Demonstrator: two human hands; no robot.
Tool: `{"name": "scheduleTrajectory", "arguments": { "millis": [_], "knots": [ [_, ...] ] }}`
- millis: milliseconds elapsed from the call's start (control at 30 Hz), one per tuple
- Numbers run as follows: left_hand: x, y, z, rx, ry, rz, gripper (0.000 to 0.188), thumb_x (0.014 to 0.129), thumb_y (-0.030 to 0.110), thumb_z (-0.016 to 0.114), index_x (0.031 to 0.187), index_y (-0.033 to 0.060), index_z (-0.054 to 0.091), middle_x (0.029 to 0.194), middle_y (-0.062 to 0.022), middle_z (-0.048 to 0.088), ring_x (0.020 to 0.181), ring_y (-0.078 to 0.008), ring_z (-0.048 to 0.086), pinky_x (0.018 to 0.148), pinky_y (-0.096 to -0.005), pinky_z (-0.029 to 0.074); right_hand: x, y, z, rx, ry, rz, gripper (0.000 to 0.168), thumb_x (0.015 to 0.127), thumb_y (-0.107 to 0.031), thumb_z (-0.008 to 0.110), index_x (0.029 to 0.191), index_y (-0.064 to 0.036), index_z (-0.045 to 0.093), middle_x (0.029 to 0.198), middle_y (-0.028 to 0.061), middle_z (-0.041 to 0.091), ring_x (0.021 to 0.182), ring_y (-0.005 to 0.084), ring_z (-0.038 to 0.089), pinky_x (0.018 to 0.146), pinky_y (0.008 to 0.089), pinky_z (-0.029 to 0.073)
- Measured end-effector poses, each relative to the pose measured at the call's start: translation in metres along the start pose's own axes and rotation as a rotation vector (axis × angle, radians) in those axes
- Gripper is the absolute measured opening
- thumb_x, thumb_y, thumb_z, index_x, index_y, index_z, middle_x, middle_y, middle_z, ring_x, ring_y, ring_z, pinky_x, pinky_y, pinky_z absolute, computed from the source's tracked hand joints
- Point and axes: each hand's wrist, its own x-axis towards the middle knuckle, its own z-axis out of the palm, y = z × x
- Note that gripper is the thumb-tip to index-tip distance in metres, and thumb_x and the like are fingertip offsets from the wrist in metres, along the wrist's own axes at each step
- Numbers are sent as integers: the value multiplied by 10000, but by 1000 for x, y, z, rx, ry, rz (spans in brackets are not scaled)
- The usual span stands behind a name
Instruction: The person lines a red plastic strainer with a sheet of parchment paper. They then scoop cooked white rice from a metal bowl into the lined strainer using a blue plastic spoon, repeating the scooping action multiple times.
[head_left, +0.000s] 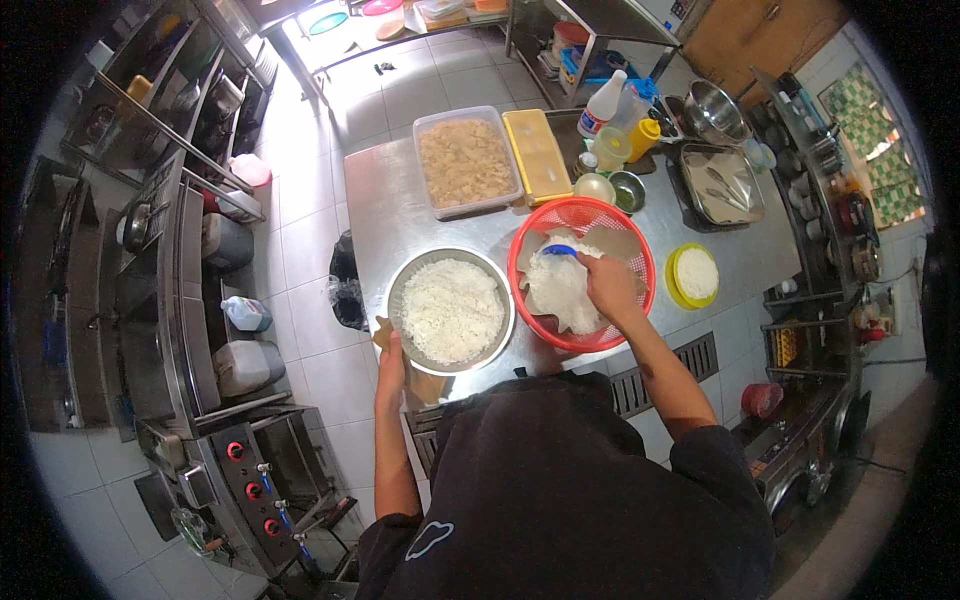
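Note:
My right hand (606, 283) grips the handle of a blue spoon or scoop (559, 250), its head resting in white rice (562, 289). That rice lies on brownish lining in a red plastic colander (517, 300). To its left a round metal pot (395, 300) holds more white rice (454, 311). At the pot's left side is my left hand (390, 364), with a piece of brown cloth or paper (383, 334) between it and the rim; how the fingers close is partly hidden. A yellow-green bowl of white rice (679, 294) stands right of the colander.
Behind the pot stand a plastic tub of pale brown food (420, 172) and a yellow lidded container (536, 154). Bottles, including a yellow squeeze bottle (643, 139), and small bowls crowd the steel table's (375, 202) back. A lined tray with utensils (757, 210) is at right.

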Motion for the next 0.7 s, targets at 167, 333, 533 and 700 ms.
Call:
{"name": "scheduleTrajectory", "arguments": {
  "millis": [167, 333, 533, 700],
  "knots": [
    [-11, 13, 12, 26, 98, 49, 633, 1053, 508, 445, 1440, 8, 464, 1335, -96, 595, 1202, -202, 572, 1025, -331, 434, -15, -14, -20, -25, -8, -2, 434, 893, -139, 528, 1289, -244, 672, 910, 228, 670, 812, 398, 681, 725, 527, 535],
    [-7, 10, 7, -13, -8, 16, 699, 1047, 499, 458, 1557, 50, 294, 1542, -119, 411, 1396, -246, 419, 1142, -373, 343, -19, -2, 15, 43, -68, -6, 455, 893, -138, 517, 1317, -230, 656, 942, 233, 654, 826, 400, 687, 758, 505, 546],
    [-1, 0, 4, -57, -20, 25, 702, 1044, 508, 463, 1531, 22, 330, 1500, -125, 458, 1362, -246, 457, 1131, -372, 357, -13, -7, -1, 53, -132, 35, 446, 881, -133, 522, 1291, -225, 673, 953, 238, 676, 881, 408, 691, 794, 515, 539],
    [5, -7, 1, -4, -4, 17, 723, 1036, 550, 448, 1512, 12, 362, 1470, -134, 487, 1338, -250, 482, 1107, -376, 388, -8, 8, -1, 74, -147, -28, 450, 884, -144, 510, 1284, -262, 682, 981, 214, 713, 929, 388, 695, 824, 516, 539]
  ]
}}
